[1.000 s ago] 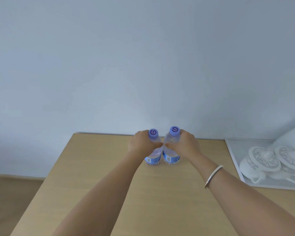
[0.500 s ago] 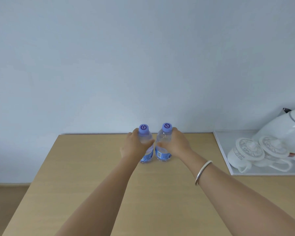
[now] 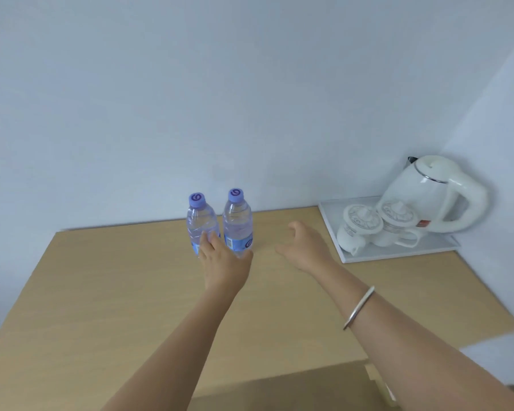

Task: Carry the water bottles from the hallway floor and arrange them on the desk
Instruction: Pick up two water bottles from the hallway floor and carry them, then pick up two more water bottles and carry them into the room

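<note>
**Two bottles on the desk, both hands off or nearly off**

I see two bottles upright on the desk (image 3: 137, 292), side by side near the back edge by the wall (image 3: 250, 99). The left bottle (image 3: 200, 221) and the right bottle (image 3: 237, 221) stand just beside each other, purple caps up, labels low on the bodies. Whether their sides touch I cannot tell from this angle.

My left hand (image 3: 224, 266) sits in front of the pair, low down. Fingers look loose and fairly straight, with fingertips overlapping the base of the left bottle in view. It may be brushing the plastic or just in front of it; I would not call it a grip. My right hand (image 3: 304, 247) is apart from the bottles, to their right over bare desk, fingers relaxed and spread, holding nothing. A bangle (image 3: 359, 307) rides on that forearm.

Off to the right, well apart from the bottles, a tray (image 3: 398, 253) holds two lidded cups (image 3: 377, 223) and a kettle (image 3: 433, 194).

My judgement: this pair is delivered and placed, standing neatly in line. What remains depends on the hallway, which is out of view, so I cannot say whether more bottles wait there. If so, another trip is next.
</note>
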### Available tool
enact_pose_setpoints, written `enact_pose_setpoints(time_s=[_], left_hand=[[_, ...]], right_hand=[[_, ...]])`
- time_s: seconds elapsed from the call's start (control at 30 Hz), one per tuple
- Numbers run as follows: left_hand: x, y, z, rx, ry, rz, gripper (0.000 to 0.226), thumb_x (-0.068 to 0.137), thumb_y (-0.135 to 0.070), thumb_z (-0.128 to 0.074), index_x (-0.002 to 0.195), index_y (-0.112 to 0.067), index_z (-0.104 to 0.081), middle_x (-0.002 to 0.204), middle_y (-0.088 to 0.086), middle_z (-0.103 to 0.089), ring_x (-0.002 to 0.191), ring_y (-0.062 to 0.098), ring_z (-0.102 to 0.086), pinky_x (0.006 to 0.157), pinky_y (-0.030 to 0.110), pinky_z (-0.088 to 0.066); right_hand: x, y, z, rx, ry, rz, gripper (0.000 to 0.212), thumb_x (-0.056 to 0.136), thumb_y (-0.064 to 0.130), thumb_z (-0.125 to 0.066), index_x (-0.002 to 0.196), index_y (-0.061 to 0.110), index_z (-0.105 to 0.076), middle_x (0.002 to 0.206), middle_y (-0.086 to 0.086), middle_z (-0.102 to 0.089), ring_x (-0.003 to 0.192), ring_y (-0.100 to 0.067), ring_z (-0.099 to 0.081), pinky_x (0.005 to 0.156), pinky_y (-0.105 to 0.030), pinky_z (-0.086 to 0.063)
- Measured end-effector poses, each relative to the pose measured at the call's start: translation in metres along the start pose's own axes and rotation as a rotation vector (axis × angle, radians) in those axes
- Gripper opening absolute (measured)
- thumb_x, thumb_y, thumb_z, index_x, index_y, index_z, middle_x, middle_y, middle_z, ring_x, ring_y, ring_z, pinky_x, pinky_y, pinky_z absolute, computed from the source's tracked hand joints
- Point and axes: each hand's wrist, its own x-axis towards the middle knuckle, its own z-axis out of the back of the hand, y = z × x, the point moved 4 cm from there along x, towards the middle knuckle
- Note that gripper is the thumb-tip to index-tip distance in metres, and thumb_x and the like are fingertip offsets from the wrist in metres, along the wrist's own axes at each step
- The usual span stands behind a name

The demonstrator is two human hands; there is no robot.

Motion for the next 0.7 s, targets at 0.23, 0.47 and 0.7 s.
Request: enact_pose_setpoints(time_s=[0.23, 0.47, 0.7], left_hand=[[-0.095, -0.065, -0.063, 0.07, 0.172, -0.194, 0.074, 0.084, -0.029, -0.062, 0.142, -0.006, -0.023, 0.152, 0.012, -0.012, 0.139, 0.028, -0.013, 0.112, 0.034, -0.014], [-0.246, -0.152, -0.126, 0.0, 0.426, -0.464, 0.068, 0.085, -0.028, -0.06, 0.142, -0.011, -0.028, 0.148, 0.004, -0.021, 0.137, 0.022, -0.025, 0.105, 0.031, -0.027], [-0.397, -0.223, -0.194, -0.052, 0.694, -0.73, 0.062, 0.086, -0.031, -0.058, 0.141, -0.016, -0.033, 0.144, 0.0, -0.037, 0.125, 0.017, -0.044, 0.095, 0.025, -0.035]], right_hand=[[-0.093, -0.109, 0.069, 0.111, -0.113, -0.147, 0.055, 0.079, 0.031, -0.06, 0.13, 0.015, -0.046, 0.133, 0.0, -0.05, 0.116, -0.018, -0.051, 0.085, -0.029, -0.042], [-0.224, -0.241, 0.141, 0.181, -0.283, -0.31, 0.053, 0.081, 0.03, -0.061, 0.13, 0.016, -0.048, 0.131, 0.0, -0.052, 0.113, -0.018, -0.052, 0.088, -0.029, -0.043], [-0.364, -0.361, 0.208, 0.199, -0.472, -0.489, 0.052, 0.085, 0.034, -0.06, 0.131, 0.014, -0.047, 0.132, 0.0, -0.051, 0.115, -0.016, -0.052, 0.084, -0.025, -0.039]])
